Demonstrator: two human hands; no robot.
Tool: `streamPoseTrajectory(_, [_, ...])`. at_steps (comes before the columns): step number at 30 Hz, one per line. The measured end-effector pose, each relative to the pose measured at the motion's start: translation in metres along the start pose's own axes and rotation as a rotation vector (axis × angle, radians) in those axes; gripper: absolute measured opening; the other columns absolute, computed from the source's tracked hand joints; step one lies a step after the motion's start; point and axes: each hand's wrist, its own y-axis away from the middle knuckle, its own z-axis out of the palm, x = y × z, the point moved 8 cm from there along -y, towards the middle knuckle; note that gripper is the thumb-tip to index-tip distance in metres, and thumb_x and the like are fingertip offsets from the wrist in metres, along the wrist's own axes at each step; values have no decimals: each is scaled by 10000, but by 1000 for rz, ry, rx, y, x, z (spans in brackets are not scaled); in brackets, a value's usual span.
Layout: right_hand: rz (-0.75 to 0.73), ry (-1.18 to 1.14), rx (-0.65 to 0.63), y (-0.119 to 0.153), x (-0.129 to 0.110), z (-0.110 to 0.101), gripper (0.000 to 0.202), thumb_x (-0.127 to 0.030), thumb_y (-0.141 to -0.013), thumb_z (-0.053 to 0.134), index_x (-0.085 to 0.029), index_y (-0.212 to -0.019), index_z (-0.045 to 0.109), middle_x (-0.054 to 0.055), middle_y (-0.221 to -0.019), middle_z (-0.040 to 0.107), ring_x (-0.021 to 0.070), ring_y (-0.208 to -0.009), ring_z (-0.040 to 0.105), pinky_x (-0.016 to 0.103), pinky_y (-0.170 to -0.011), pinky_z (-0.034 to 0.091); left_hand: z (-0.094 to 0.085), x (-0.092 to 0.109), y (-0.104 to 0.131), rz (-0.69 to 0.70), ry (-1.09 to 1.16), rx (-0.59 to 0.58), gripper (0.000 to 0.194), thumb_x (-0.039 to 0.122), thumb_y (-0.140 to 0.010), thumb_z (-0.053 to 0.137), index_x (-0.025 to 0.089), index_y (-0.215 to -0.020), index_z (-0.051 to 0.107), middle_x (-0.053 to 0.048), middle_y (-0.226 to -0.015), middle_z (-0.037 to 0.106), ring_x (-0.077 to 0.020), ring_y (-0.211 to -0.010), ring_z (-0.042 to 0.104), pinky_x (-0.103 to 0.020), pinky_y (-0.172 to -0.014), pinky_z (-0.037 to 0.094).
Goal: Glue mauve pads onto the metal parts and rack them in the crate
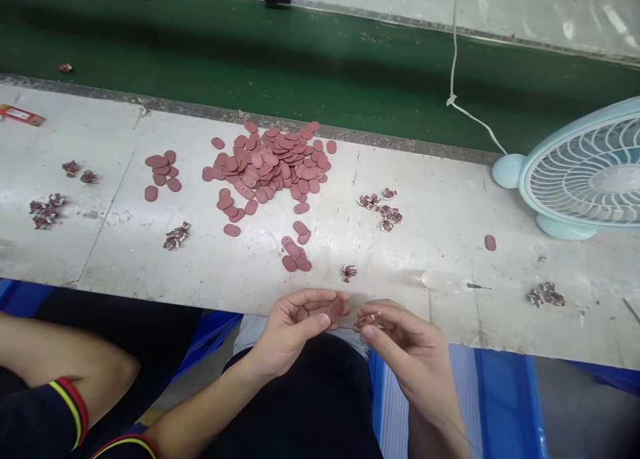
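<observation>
My left hand [289, 329] is closed at the table's front edge, thumb and fingers around a reddish-brown oval disc [336, 309]. Close beside it, my right hand [413, 345] pinches a small crumpled reddish-and-white scrap [367, 320] between thumb and fingertips. A similar scrap [349, 272] lies on the table just beyond both hands. Past it to the left is a small group of flat oval discs [295, 255], some with small dark marks. Farther back spreads a large heap of the same discs [275, 162].
A light-blue fan [595, 172] stands at the right, its white cord [454, 65] crossing a green strip. Scrap clusters lie at right [547, 294], centre right [390, 215] and left [46, 212]. Another person's arm [65, 352] is at lower left.
</observation>
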Motion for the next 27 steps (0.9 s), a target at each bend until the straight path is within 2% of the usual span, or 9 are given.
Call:
streamPoseTrajectory(3, [-6, -60, -92, 4, -6, 12, 209, -213, -845, 698, -307, -1027, 741, 19, -1003, 717, 159, -828, 692, 277, -664, 601, 3, 2, 1, 41, -45, -34, 224, 149, -829, 726, 200, -1046, 737, -93, -1196, 736, -234, -1066, 698, -333, -888, 570])
streamPoseTrajectory(7, [-17, -40, -88, 2, -6, 16, 213, -229, -860, 681, -311, -1045, 744, 30, -1026, 733, 160, -788, 701, 290, -643, 613, 5, 2, 2, 65, -62, -64, 213, 132, -823, 726, 198, -1024, 728, -94, -1207, 728, -240, -1047, 703, -390, -924, 569])
streamPoseTrajectory(12, [0, 46, -72, 0, -6, 17, 197, -257, -852, 697, -298, -1035, 754, 27, -979, 736, 150, -742, 698, 270, -621, 602, 4, 3, 3, 65, -81, -41, 163, 117, -803, 742, 184, -950, 725, -89, -1189, 735, -216, -985, 720, -364, -897, 576])
streamPoseTrajectory(16, [0, 108, -112, 0, -11, 18, 187, -264, -853, 698, -286, -1031, 755, 14, -917, 725, 132, -730, 673, 250, -624, 584, 3, 2, 3, 40, -115, -18, 88, 120, -771, 773, 152, -842, 734, -97, -1129, 758, -211, -947, 729, -331, -869, 572])
streamPoseTrajectory(20, [48, 104, -129, -1, -9, 17, 193, -271, -861, 693, -272, -1047, 745, 26, -963, 730, 127, -727, 671, 254, -633, 586, 6, 0, 2, 27, -131, -44, 6, 145, -804, 746, 148, -799, 748, -82, -946, 786, -204, -883, 728, -325, -838, 562])
streamPoseTrajectory(22, [55, 53, -114, -2, -6, 17, 200, -269, -858, 697, -267, -1053, 739, 31, -980, 734, 139, -737, 686, 268, -638, 594, 8, 0, 1, 33, -118, -53, 38, 153, -817, 733, 152, -784, 751, -71, -872, 784, -204, -841, 726, -336, -817, 565])
streamPoseTrajectory(27, [48, -39, -104, -3, -5, 21, 145, -257, -852, 704, -259, -992, 740, 14, -929, 734, 152, -776, 703, 275, -690, 609, 8, 0, 0, 54, -70, -24, 53, 144, -823, 724, 165, -789, 760, -73, -968, 783, -196, -852, 725, -314, -784, 576])
